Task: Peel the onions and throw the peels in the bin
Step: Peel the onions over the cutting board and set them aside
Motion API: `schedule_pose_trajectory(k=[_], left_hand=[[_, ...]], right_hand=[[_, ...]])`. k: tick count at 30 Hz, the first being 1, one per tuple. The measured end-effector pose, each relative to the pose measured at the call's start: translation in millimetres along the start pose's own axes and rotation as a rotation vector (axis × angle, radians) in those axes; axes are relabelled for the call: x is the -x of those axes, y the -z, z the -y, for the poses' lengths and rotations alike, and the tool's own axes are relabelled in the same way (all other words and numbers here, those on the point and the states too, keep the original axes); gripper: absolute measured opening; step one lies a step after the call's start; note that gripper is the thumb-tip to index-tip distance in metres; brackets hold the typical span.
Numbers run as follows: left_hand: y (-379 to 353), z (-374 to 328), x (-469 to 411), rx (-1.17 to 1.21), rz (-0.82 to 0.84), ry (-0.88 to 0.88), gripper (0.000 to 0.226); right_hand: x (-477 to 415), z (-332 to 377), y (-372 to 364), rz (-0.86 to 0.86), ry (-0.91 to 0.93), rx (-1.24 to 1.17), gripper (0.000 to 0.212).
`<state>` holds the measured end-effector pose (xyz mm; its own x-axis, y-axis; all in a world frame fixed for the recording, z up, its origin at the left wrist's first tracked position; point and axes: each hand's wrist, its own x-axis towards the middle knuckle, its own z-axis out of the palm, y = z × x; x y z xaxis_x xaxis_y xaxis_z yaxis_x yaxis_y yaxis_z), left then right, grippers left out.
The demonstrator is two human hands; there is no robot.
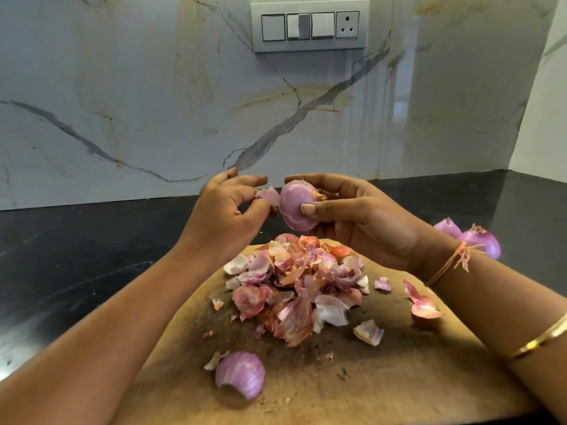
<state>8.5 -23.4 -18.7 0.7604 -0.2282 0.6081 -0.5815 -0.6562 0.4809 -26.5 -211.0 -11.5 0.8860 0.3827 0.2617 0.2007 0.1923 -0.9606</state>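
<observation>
R hand (352, 219) clamped on onion (299, 208): thumb pad flat on the near face, fingers curled round the back, root end w/ orange bits pointing right into the palm. Onion is held in the air above the far edge of the cutting board (399, 378), mostly bare, pale purple. L hand (227, 216) is just left of it, thumb + one finger pinching a peel flap (268, 196) that touches the onion's left side; other fingers spread, not gripping. Can't tell if the flap is attached or already free. Below the hands: peel pile (297, 286) mid-board, pink/white/orange scraps heaped; hands + onion block the pile's far rim and the board's far edge. Near front of the board a big cupped peel shell (241, 374), apart from the pile. Loose long peel (423, 302) by the R wrist, smaller chip (369, 332) btwn it and the pile. R forearm crosses the board's right side and covers it; thread wristband (454, 262) on the wrist, gold bangle (540, 342) further up the arm. Two more onions (478, 239) on the dark counter (76, 256) right of the board, partly hidden behind the R wrist. Behind: marble-look backsplash (153, 102), switch plate (310, 26) w/ 3 switches + one 3-pin socket.
</observation>
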Motion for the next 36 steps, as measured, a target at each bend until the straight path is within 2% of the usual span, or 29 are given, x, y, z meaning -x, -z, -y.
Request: schedule_pose_trajectory(k=[2,5,9,12,17,20,26,32,36], left_hand=[[-1.3,3.2,-0.3,-0.045,-0.017,0.016,0.025],[-1.4,9.1,-1.5,-0.140,-0.047,0.034,0.044],[4.0,16.0,-3.6,-0.169,-0.067,0.065,0.046],[5.2,9.5,-1.3,-0.184,0.000,0.024,0.045],[4.7,-3.0,4.0,-0.129,0.024,-0.065,0.065],[4.5,-8.7,6.8,-0.046,-0.022,-0.117,0.060],[-1.1,-12.9,8.7,0.052,-0.078,-0.123,0.030],[-0.6,-14.4,8.3,0.057,-0.102,-0.105,0.033],[0.2,-14.2,9.6,-0.019,-0.122,-0.127,0.049]], right_hand=[[-0.2,-0.5,0.3,0.014,-0.011,-0.016,0.046],[-0.4,-0.9,1.5,0.038,-0.012,-0.019,0.041],[1.8,4.7,3.5,0.035,-0.011,-0.130,0.050],[2.0,4.3,3.3,0.016,-0.025,-0.155,0.053],[-0.2,0.8,1.6,-0.072,-0.045,-0.105,0.053],[-1.7,0.6,1.1,-0.089,-0.038,-0.095,0.056],[-1.3,-1.5,-2.4,-0.079,-0.034,-0.031,0.050],[-0.4,-2.2,-5.4,-0.091,-0.010,0.031,0.041],[-0.6,-2.3,-6.2,-0.097,-0.010,0.052,0.042]])
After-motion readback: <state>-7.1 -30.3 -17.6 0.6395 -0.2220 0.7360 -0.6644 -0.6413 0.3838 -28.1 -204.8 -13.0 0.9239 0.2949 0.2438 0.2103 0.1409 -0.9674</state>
